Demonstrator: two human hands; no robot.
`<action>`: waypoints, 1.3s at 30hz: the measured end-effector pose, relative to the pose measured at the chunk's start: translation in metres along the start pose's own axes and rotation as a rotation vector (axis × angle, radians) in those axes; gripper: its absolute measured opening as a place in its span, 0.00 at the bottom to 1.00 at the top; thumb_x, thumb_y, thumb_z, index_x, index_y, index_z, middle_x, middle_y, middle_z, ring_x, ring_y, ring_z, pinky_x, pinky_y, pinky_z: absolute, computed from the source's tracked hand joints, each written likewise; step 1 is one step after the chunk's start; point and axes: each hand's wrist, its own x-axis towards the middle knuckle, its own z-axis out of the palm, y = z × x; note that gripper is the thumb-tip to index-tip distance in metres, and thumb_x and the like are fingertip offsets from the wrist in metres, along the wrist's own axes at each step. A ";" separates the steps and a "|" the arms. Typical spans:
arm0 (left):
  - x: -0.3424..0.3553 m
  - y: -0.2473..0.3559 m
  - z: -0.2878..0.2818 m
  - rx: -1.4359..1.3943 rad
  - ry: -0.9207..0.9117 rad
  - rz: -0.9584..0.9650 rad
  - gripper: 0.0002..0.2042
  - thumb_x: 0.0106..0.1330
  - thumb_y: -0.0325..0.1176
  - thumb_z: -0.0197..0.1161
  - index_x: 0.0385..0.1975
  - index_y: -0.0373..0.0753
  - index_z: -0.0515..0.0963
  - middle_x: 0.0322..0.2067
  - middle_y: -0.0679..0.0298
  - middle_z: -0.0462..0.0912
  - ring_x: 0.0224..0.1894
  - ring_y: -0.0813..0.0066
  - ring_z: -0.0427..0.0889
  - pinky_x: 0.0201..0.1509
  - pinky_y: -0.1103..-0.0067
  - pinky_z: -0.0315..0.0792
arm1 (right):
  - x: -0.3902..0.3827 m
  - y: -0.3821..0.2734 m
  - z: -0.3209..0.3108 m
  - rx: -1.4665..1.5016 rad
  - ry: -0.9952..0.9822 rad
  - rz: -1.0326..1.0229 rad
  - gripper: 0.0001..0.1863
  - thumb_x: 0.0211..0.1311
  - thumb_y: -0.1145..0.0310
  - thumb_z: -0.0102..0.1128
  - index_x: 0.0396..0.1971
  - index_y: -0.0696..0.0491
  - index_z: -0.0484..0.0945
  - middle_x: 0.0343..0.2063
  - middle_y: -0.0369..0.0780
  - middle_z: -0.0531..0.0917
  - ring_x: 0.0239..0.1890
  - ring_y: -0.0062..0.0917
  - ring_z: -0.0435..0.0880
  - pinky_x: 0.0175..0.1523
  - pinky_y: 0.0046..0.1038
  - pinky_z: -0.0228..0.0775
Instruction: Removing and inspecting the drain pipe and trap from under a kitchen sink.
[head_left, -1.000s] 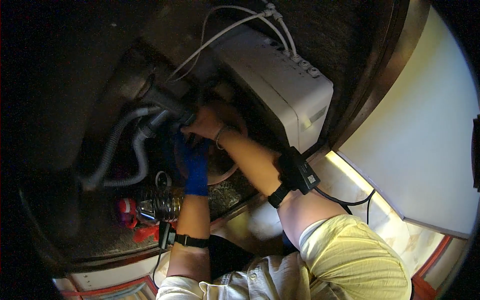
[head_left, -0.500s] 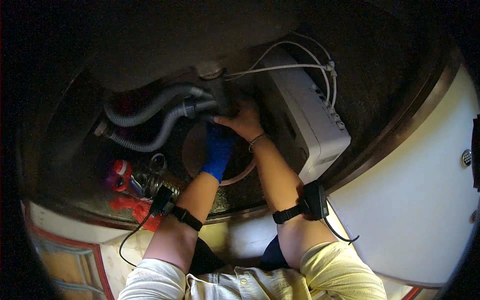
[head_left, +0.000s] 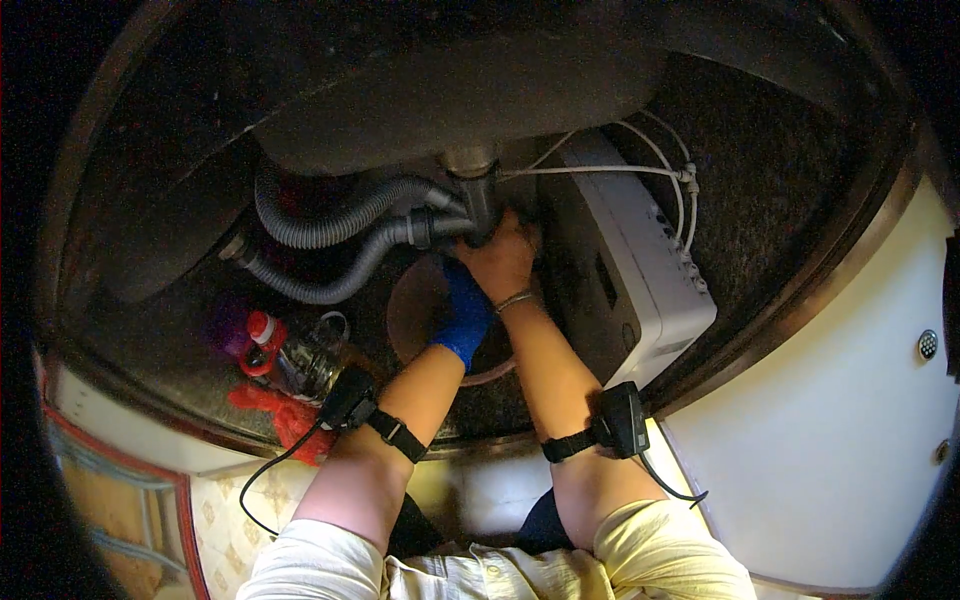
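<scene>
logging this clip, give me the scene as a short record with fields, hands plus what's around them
place: cabinet under a sink
left hand: blue glove, below the drain pipe, fingers hidden
right hand: bare, at the pipe's lower end, grip unclear
left of pipe: two grey corrugated hoses
below hands: round tub
right side: white box, white tubes
left side: clear bottle with red cap

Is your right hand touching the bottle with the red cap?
Apart: the head view shows the right hand up by the gray pipe, with the blue-gloved left hand between it and the bottle.
</scene>
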 end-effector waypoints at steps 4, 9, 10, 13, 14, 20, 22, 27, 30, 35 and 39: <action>0.003 0.006 0.076 0.339 -0.017 0.101 0.19 0.66 0.33 0.40 0.55 0.35 0.56 0.55 0.57 0.61 0.57 0.64 0.59 0.61 0.73 0.52 | 0.010 0.048 -0.014 0.135 -0.057 -0.009 0.42 0.27 0.53 0.70 0.43 0.66 0.66 0.37 0.53 0.76 0.43 0.45 0.73 0.58 0.41 0.51; 0.017 0.032 0.056 1.236 -0.092 0.316 0.21 0.64 0.36 0.44 0.55 0.34 0.55 0.54 0.54 0.61 0.57 0.61 0.59 0.60 0.70 0.54 | 0.018 0.035 -0.018 0.500 -0.251 -0.055 0.42 0.26 0.55 0.71 0.45 0.62 0.66 0.42 0.52 0.74 0.48 0.45 0.70 0.58 0.37 0.54; 0.021 0.030 0.051 0.892 -0.077 0.265 0.21 0.65 0.36 0.43 0.55 0.34 0.55 0.55 0.54 0.60 0.57 0.61 0.59 0.60 0.71 0.54 | 0.016 0.030 -0.017 0.470 -0.242 -0.067 0.43 0.27 0.55 0.71 0.46 0.62 0.64 0.43 0.52 0.73 0.48 0.44 0.71 0.56 0.35 0.57; 0.021 0.017 0.045 -0.149 -0.026 0.067 0.21 0.67 0.37 0.40 0.56 0.35 0.53 0.56 0.56 0.58 0.58 0.62 0.57 0.61 0.71 0.52 | 0.008 0.014 -0.017 0.355 -0.197 0.000 0.45 0.29 0.56 0.71 0.50 0.61 0.61 0.44 0.52 0.73 0.45 0.43 0.73 0.52 0.35 0.62; 0.018 0.011 0.048 -0.503 -0.005 -0.010 0.21 0.67 0.37 0.39 0.57 0.35 0.53 0.57 0.56 0.58 0.59 0.63 0.57 0.62 0.71 0.52 | 0.005 0.014 -0.015 0.265 -0.162 0.070 0.46 0.30 0.57 0.71 0.51 0.60 0.59 0.43 0.52 0.73 0.43 0.43 0.74 0.50 0.35 0.65; 0.020 0.016 0.043 -0.531 -0.119 -0.131 0.19 0.67 0.35 0.38 0.55 0.33 0.55 0.55 0.57 0.61 0.56 0.64 0.60 0.61 0.73 0.54 | 0.002 0.019 -0.003 0.091 0.027 0.007 0.48 0.29 0.59 0.70 0.53 0.60 0.56 0.36 0.53 0.76 0.38 0.46 0.76 0.43 0.36 0.70; 0.017 0.018 0.055 -0.035 -0.152 -0.051 0.19 0.67 0.35 0.39 0.54 0.33 0.56 0.55 0.57 0.62 0.55 0.65 0.61 0.61 0.72 0.54 | 0.005 0.031 -0.008 0.102 -0.024 0.057 0.47 0.29 0.60 0.70 0.53 0.60 0.56 0.35 0.53 0.76 0.38 0.45 0.76 0.43 0.35 0.70; 0.031 0.011 0.022 0.002 -0.165 -0.005 0.18 0.65 0.32 0.42 0.53 0.32 0.59 0.54 0.56 0.63 0.54 0.65 0.63 0.59 0.72 0.56 | 0.007 0.015 -0.017 0.248 -0.149 0.071 0.46 0.27 0.61 0.70 0.52 0.59 0.59 0.32 0.54 0.77 0.39 0.43 0.77 0.44 0.34 0.70; 0.046 0.013 0.017 -0.069 -0.266 -0.009 0.18 0.65 0.33 0.42 0.53 0.32 0.59 0.54 0.55 0.63 0.54 0.64 0.64 0.59 0.72 0.57 | 0.014 0.023 -0.010 0.424 -0.193 -0.111 0.46 0.27 0.61 0.70 0.53 0.57 0.60 0.36 0.54 0.76 0.41 0.42 0.76 0.47 0.33 0.69; -0.009 0.078 0.066 0.294 -0.219 -0.047 0.22 0.57 0.31 0.54 0.51 0.33 0.61 0.50 0.57 0.66 0.52 0.64 0.66 0.56 0.73 0.60 | 0.020 0.050 -0.030 0.609 -0.288 -0.169 0.46 0.33 0.57 0.70 0.55 0.56 0.58 0.47 0.46 0.73 0.52 0.39 0.68 0.58 0.33 0.57; -0.021 0.124 0.090 0.564 -0.201 -0.077 0.25 0.51 0.30 0.62 0.50 0.33 0.63 0.48 0.57 0.68 0.50 0.64 0.67 0.54 0.73 0.62 | 0.027 0.074 -0.008 1.433 -0.338 0.177 0.38 0.46 0.54 0.62 0.55 0.56 0.59 0.48 0.42 0.72 0.54 0.35 0.66 0.57 0.34 0.56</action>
